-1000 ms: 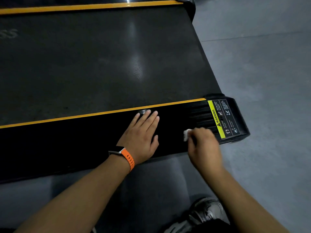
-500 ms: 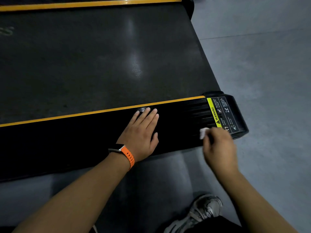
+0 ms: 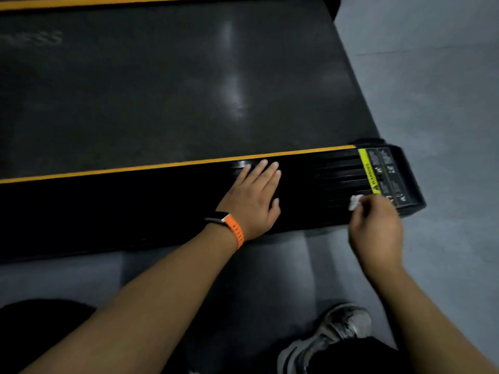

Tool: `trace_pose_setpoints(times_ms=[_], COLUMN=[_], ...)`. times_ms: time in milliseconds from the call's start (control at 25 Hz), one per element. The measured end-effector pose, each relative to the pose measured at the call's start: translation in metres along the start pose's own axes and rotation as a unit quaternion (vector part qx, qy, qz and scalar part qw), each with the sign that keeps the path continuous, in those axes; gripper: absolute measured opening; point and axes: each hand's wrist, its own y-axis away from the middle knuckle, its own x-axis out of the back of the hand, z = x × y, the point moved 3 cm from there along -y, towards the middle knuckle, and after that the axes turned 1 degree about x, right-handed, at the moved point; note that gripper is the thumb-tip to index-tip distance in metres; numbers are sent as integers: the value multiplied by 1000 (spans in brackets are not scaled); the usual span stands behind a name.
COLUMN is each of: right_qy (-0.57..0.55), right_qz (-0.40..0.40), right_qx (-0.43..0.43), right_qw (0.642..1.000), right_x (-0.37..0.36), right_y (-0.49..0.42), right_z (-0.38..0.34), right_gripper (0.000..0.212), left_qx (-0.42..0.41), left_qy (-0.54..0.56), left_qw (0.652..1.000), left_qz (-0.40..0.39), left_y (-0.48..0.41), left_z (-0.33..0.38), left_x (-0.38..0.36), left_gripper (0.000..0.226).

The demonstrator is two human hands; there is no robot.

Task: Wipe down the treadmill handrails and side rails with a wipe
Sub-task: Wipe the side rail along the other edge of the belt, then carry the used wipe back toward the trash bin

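Right hand [image 3: 375,233] has slid toward 3 o'clock, pinching the wipe [image 3: 355,201] on the side rail [image 3: 135,206]; left hand [image 3: 252,201] lies flat, fingers straight.

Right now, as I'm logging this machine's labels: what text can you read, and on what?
"WARNING": yellow strip of the sticker at the side rail's end.
Small print beside it on the sticker: too blurred to read.
Pale lettering on the belt, far left: too blurred to read.

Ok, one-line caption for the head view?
Right hand holds a white wipe on the treadmill side rail; left hand rests flat.
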Motion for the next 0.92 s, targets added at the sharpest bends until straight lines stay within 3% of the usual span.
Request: trace_pose_setpoints(times_ms=[120,320,520,720,920], right_qy=[0,-128,-271,-364,-403], right_qz=[-42,-64,-68,-90,-104], right_qx=[-54,-22,-72,-38,-23], right_qw=[998,989,957,926,909], right_x=[5,19,53,125,233], right_y=[-3,7,-9,-49,-94], right_z=[-12,-84,-126,-189,-260], right_gripper=[10,8,11,12,13], left_qx=[10,43,123,188,224], left_qy=[-1,51,235,296,319], left_qw=[999,995,964,931,912], left_qz=[-33,-74,31,105,124], left_y=[-1,-2,-2,-19,-37], left_z=[1,10,4,-3,20], left_x=[2,22,80,180,329], left_gripper=[69,63,48,48,45])
